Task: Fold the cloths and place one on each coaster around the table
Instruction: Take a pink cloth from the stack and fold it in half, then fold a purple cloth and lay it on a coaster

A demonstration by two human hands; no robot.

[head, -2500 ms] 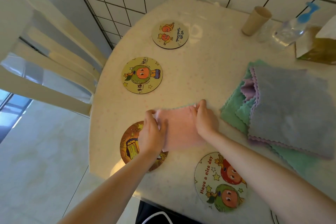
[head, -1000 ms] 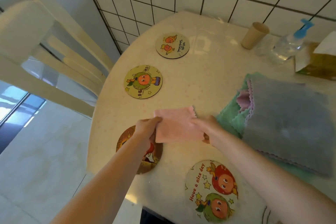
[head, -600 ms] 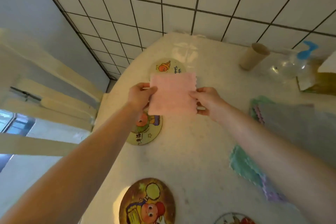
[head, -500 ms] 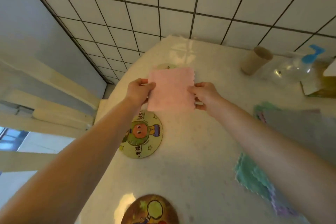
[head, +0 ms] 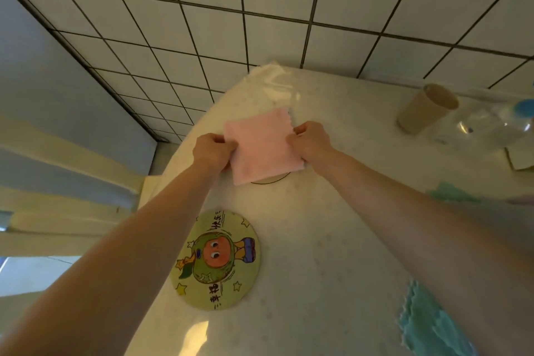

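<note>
Both hands hold the folded pink cloth (head: 261, 147) by its side edges: the left hand (head: 213, 151) pinches the left edge, the right hand (head: 310, 140) the right edge, fingers curled closed on the fabric. The cloth sits low over the far coaster (head: 271, 179), which it almost wholly covers; only a thin dark arc of the coaster's rim shows beneath the cloth's near edge. Whether the cloth already rests on the coaster or hangs just above it cannot be told.

The step in hand appears to be laying this cloth on that coaster. To do it well, the cloth should go down flat with both edges lowered together, so the fold does not spring open. It looks set slightly far and left of the coaster's centre, so a small pull toward the body would likely centre it. Both pinches should let go at once, then lift straight up so the fabric is not dragged.

The nearer coaster with the cartoon fruit figure (head: 216, 259) lies bare on the desk (head: 318, 240), between the two forearms. A teal cloth (head: 427, 324) lies at the right edge, a paper cup (head: 426, 108) far right.
</note>
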